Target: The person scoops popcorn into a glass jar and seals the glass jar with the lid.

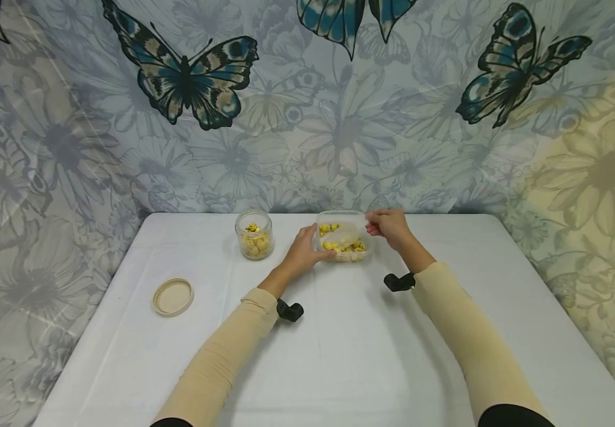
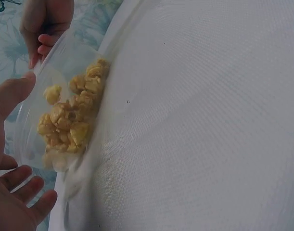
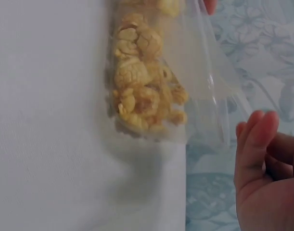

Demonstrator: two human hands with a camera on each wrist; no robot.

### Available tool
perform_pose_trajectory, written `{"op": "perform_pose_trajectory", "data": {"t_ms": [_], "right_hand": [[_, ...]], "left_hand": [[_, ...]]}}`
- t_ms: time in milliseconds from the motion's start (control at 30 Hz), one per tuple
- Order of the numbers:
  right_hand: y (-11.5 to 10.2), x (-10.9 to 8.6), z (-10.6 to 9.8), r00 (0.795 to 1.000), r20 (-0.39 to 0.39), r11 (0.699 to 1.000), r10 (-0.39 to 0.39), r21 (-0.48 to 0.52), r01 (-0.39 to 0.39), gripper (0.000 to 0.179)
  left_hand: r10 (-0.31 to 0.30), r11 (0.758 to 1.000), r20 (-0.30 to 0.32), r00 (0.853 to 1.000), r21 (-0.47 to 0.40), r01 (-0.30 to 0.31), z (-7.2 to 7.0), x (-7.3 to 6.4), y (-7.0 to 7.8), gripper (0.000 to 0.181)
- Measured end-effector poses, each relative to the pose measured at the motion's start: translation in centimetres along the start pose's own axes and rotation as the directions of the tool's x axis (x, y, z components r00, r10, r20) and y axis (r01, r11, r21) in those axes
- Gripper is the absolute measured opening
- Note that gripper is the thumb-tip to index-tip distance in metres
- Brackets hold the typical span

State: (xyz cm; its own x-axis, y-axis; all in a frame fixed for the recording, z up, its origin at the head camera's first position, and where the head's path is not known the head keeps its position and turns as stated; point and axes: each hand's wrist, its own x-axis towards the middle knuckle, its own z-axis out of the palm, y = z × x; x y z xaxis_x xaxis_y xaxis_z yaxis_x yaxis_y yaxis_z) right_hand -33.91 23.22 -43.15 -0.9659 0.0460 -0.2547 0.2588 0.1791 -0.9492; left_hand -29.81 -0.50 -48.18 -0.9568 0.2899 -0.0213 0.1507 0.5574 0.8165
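A clear plastic container (image 1: 343, 212) with yellow popcorn (image 1: 357, 246) in it stands near the table's far edge. My left hand (image 1: 305, 250) holds its left side, thumb along the near wall and fingers behind. In the right wrist view, a translucent whitish scoop (image 3: 187, 62) slants down into the container over the popcorn. Its narrow end runs to the fingertips of my right hand (image 1: 389, 227), which pinch it at the container's right rim. The scoop's front edge is partly hidden among the popcorn.
Left of the container stands a clear jar (image 1: 240, 230), lidless, partly filled with popcorn. A round beige-rimmed lid (image 1: 173, 296) lies nearer on the left. The white table (image 1: 339, 356) ends at a butterfly-patterned backdrop (image 1: 350, 136) just behind the container.
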Motion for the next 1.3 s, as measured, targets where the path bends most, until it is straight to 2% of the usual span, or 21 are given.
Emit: {"op": "perform_pose_trajectory", "data": {"t_ms": [200,367,467,567,633,867,933,1100,1200,1300], "right_hand": [[-0.3,-0.3,-0.9,0.996,0.082,0.996,0.033,-0.08,-0.027,0.038],[0.0,-0.6,-1.1,0.997,0.073,0.996,0.037,-0.08,-0.031,0.036],[0.3,-0.7,-1.0,0.994,0.087,0.987,-0.069,-0.141,0.081,0.036],[0.3,-0.8,-1.0,0.975,0.122,0.954,-0.188,-0.212,0.211,0.037],[0.2,-0.7,-1.2,0.963,0.147,0.937,-0.226,-0.239,0.256,0.037],[0.2,-0.7,-1.7,0.978,0.15,0.968,-0.147,-0.179,0.173,0.038],[0.2,-0.9,-1.8,0.97,0.155,0.953,-0.188,-0.21,0.218,0.038],[0.2,-1.2,-2.2,0.932,0.181,0.881,-0.315,-0.309,0.357,0.035],[0.3,-1.3,-2.2,0.94,0.198,0.905,-0.277,-0.275,0.324,0.034],[0.5,-1.3,-2.0,0.964,0.19,0.95,-0.187,-0.213,0.227,0.035]], "left_hand": [[0.003,1.0,-0.002,1.0,0.001,-0.003,-0.1,0.0,0.0,0.099],[0.006,1.0,-0.001,1.0,0.008,-0.006,-0.2,0.0,-0.1,0.099],[0.005,1.0,-0.002,1.0,0.01,-0.005,-0.2,0.0,0.0,0.099],[-0.002,1.0,-0.001,1.0,0.004,0.002,-0.2,0.0,0.1,0.099],[-0.008,1.0,-0.001,1.0,-0.004,0.008,-0.3,0.0,0.2,0.099],[-0.019,1.0,0.005,1.0,0.011,0.019,-0.5,0.2,0.3,0.1],[-0.021,1.0,0.007,1.0,0.016,0.021,-0.5,0.3,0.3,0.1],[-0.008,1.0,0.002,1.0,0.014,0.008,-0.4,0.3,0.3,0.099],[-0.007,1.0,0.003,1.0,0.009,0.007,-0.3,0.2,0.2,0.099],[-0.011,1.0,0.004,1.0,0.003,0.011,-0.2,0.0,0.1,0.098]]}}
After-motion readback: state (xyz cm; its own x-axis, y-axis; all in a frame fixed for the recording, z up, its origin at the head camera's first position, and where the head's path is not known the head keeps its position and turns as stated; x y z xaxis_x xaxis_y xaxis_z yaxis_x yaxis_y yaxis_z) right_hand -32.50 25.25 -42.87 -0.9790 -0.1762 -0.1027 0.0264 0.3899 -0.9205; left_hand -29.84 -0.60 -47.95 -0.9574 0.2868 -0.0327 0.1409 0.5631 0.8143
